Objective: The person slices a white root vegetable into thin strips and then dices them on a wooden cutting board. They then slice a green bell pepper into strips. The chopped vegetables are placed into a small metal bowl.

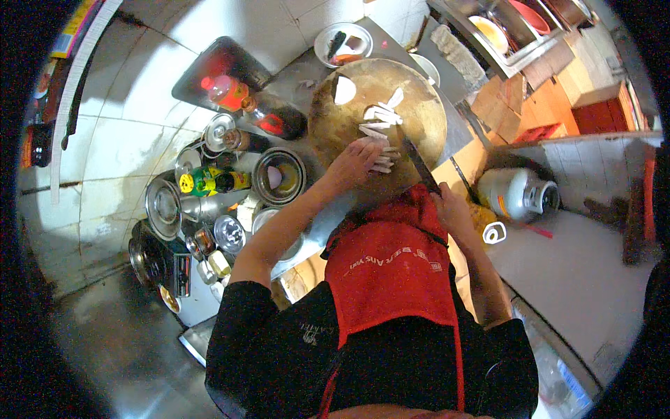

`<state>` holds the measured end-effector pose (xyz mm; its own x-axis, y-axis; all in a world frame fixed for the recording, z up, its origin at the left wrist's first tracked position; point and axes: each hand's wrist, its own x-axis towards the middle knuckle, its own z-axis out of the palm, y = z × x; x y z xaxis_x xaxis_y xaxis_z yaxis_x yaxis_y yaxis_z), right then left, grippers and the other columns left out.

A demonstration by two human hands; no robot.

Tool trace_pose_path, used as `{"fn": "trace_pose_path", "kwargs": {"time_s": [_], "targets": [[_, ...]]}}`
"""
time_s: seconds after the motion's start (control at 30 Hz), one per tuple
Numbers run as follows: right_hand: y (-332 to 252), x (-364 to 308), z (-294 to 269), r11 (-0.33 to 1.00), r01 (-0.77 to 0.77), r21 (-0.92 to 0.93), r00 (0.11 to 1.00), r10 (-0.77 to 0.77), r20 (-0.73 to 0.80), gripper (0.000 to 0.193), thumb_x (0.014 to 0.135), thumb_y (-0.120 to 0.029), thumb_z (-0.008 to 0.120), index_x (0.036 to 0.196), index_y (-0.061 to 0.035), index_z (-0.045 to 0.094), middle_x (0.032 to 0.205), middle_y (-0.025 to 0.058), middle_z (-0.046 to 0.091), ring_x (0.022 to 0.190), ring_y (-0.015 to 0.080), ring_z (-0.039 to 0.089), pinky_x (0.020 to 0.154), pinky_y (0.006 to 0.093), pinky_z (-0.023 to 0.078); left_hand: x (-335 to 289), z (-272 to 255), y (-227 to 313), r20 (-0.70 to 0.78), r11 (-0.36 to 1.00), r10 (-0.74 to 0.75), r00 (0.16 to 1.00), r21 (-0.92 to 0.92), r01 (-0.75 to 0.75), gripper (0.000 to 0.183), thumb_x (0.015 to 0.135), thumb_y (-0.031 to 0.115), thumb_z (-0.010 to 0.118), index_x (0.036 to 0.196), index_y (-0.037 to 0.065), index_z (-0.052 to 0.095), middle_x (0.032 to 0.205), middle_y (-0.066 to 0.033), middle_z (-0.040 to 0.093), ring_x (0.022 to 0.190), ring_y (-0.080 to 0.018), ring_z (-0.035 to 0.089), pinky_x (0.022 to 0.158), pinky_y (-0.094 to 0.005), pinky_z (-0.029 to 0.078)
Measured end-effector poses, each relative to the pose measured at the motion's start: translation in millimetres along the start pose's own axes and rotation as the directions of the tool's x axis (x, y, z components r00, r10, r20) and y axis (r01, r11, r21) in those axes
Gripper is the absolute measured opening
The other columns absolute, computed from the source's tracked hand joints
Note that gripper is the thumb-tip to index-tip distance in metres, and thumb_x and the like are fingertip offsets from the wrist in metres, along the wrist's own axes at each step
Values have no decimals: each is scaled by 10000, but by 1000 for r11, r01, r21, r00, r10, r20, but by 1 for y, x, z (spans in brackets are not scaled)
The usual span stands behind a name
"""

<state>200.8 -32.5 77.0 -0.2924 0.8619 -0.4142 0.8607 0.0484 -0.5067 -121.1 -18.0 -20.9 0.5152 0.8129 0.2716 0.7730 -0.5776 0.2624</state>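
Note:
A round, worn wooden chopping board [335, 126] lies on the counter ahead of me. My left hand [357, 164] rests at its near edge, fingers curled down on a stack of white vegetable slices [382, 162]. The handle of a dark-bladed kitchen knife [419, 160] is in my right hand [450, 209], which is closed round it. Its blade points away from me, just right of the slices. More loose white strips [382, 115] are scattered farther up the board. A larger white half-round piece [344, 90] lies at the board's far left. The exact vegetable cannot be made out.
Behind the board stands a white plate [343, 43] with dark and orange food. To the left are bottles [227, 92], a metal pot [279, 176] and several lidded containers. A gas cylinder [516, 192] and a yellow jug [488, 227] stand at the right.

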Motion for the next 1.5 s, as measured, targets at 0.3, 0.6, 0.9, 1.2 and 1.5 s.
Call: {"fn": "trace_pose_path", "kwargs": {"time_s": [0.3, 0.6, 0.9, 1.2, 1.5], "targets": [[25, 133, -56, 810, 562, -167, 814, -506, 287, 151, 979, -155, 505, 1105, -80, 540, 807, 238, 678, 757, 449, 678, 676, 562, 545, 7, -8, 28, 39, 967, -222, 974, 134, 215, 700, 786, 304, 764, 1371, 25, 499, 1449, -178, 484, 1381, -369, 434, 1197, -468, 341], [35, 230, -66, 654, 751, -93, 629, -663, 406, 234, 970, -127, 515, 1180, -36, 564, 787, 240, 679, 754, 444, 696, 654, 555, 561, 45, -3, 42, 59, 825, -555, 830, 166, 540, 827, 750, 314, 822, 1390, -52, 448, 1406, -236, 509, 1329, -405, 481, 1147, -480, 389], [8, 226, -92, 578, 815, -36, 531, -722, 443, 168, 930, -115, 567, 1089, -66, 546, 806, 253, 648, 798, 478, 658, 653, 542, 499, 71, 24, 107, -72, 477, -875, 478, 31, 878, 925, 731, 313, 819, 1465, -63, 401, 1419, -243, 485, 1332, -427, 443, 1159, -494, 358], [-16, 246, -81, 496, 842, -214, 535, -715, 450, 134, 967, -141, 520, 1070, -66, 564, 890, 236, 679, 862, 429, 693, 723, 544, 534, 95, 37, 103, -265, 194, -951, 157, -116, 974, 988, 770, 352, 842, 1501, -55, 316, 1385, -237, 481, 1289, -421, 454, 1080, -533, 382], [12, 212, -66, 635, 762, -123, 604, -630, 488, 178, 957, -162, 564, 1105, -69, 529, 930, 261, 669, 902, 484, 656, 721, 561, 501, 109, 36, 101, -317, 33, -948, -10, -130, 991, 1113, 758, 437, 842, 1541, -72, 236, 1432, -251, 425, 1364, -434, 377, 1148, -532, 312]]}}
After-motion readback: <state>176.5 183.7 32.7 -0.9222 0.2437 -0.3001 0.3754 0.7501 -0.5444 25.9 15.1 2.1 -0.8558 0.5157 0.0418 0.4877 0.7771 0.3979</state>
